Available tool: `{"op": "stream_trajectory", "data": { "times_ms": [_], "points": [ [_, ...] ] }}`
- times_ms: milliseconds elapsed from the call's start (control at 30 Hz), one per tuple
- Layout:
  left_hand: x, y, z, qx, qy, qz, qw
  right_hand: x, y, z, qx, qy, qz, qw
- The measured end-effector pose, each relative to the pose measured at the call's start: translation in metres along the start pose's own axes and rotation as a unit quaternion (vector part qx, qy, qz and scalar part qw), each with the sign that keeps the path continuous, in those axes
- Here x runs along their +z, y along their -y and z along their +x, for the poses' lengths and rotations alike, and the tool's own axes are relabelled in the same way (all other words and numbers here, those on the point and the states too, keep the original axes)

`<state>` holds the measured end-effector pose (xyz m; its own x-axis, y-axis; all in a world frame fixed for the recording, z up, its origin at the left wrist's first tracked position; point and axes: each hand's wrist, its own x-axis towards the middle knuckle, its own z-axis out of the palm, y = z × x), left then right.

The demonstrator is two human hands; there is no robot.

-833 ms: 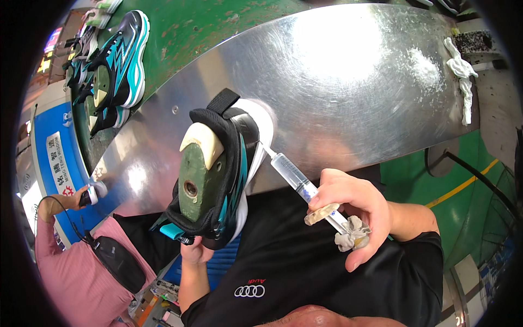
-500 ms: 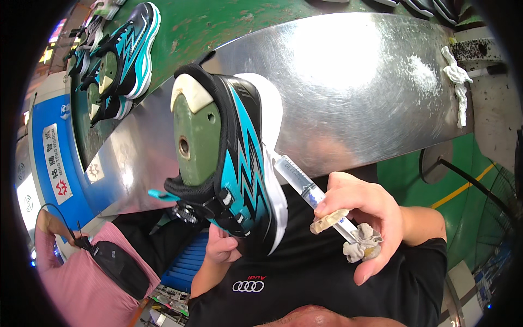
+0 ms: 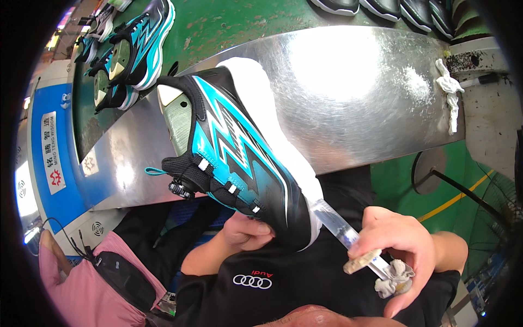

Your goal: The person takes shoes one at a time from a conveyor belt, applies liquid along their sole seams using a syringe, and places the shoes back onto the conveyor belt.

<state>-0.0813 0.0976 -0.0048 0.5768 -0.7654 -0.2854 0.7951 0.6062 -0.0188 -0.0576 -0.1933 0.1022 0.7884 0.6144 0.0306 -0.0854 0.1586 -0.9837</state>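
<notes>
A black and turquoise sneaker (image 3: pixel 245 144) with a thick white sole is tilted in front of me, its side turned up. Inside its collar sits a green shoe last (image 3: pixel 177 122). My left hand (image 3: pixel 248 231) is closed on the toe end from below; part of its grip is hidden behind the shoe. My right hand (image 3: pixel 403 237) grips a clear syringe (image 3: pixel 338 224) whose flange and plunger end are wrapped in whitish padding. The syringe's front end meets the edge of the white sole near the toe; its very tip is hard to make out.
A shiny metal table (image 3: pixel 338 120) carries a patch of white powder (image 3: pixel 417 86) and a twisted white cloth (image 3: pixel 449 95). More sneakers (image 3: pixel 144 46) stand on the green surface at far left, dark shoes (image 3: pixel 381 8) at the far edge. A person in pink (image 3: pixel 109 283) is at lower left.
The sneaker has turned so more of its side and white sole faces me. The syringe and my right hand have moved down and right, from the sole's middle toward the toe.
</notes>
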Motion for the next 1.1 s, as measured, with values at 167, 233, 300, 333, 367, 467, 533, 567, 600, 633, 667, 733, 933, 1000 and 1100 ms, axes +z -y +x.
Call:
{"op": "stream_trajectory", "data": {
  "times_ms": [167,233,300,333,367,467,533,567,600,633,667,733,933,1000,1100],
  "points": [
    [0.006,0.005,0.03,-0.059,0.019,0.021,0.998,-0.001,0.019,-0.024,-0.009,-0.006,-0.045,0.999],
    [0.013,0.002,0.043,-0.095,0.029,0.039,0.994,-0.001,0.025,-0.03,0.0,-0.012,-0.063,0.998],
    [0.018,0.003,0.056,-0.087,0.058,0.057,0.993,-0.001,0.03,-0.037,-0.001,-0.016,-0.077,0.997],
    [0.02,0.003,0.063,-0.076,0.078,0.082,0.991,-0.001,0.032,-0.04,0.0,-0.021,-0.086,0.996],
    [0.02,0.003,0.069,-0.065,0.099,0.101,0.988,-0.001,0.034,-0.043,-0.004,-0.028,-0.095,0.995],
    [0.011,0.006,0.086,-0.05,0.111,0.113,0.986,0.0,0.036,-0.051,-0.005,-0.049,-0.125,0.991],
    [0.012,0.007,0.093,-0.048,0.119,0.108,0.986,0.001,0.036,-0.055,-0.03,-0.07,-0.15,0.986],
    [0.014,0.006,0.097,-0.05,0.11,0.109,0.987,0.0,0.042,-0.053,-0.03,-0.057,-0.164,0.984],
    [0.017,0.006,0.1,-0.051,0.101,0.11,0.987,0.001,0.043,-0.053,-0.027,-0.06,-0.17,0.983],
    [0.022,0.006,0.104,-0.044,0.096,0.103,0.989,0.0,0.041,-0.055,-0.039,-0.067,-0.183,0.98],
    [0.023,0.007,0.107,-0.044,0.1,0.101,0.989,0.0,0.039,-0.056,-0.051,-0.073,-0.196,0.977],
    [0.026,0.007,0.113,-0.022,0.1,0.1,0.99,0.0,0.039,-0.056,-0.053,-0.079,-0.211,0.973],
    [0.036,0.006,0.127,-0.007,0.109,0.089,0.99,0.003,0.036,-0.054,-0.067,-0.092,-0.271,0.956],
    [0.031,0.006,0.129,-0.005,0.127,0.089,0.988,0.004,0.034,-0.052,-0.079,-0.091,-0.297,0.947],
    [0.034,0.005,0.134,-0.003,0.155,0.088,0.984,0.008,0.032,-0.048,-0.092,-0.095,-0.34,0.931]
  ]
}}
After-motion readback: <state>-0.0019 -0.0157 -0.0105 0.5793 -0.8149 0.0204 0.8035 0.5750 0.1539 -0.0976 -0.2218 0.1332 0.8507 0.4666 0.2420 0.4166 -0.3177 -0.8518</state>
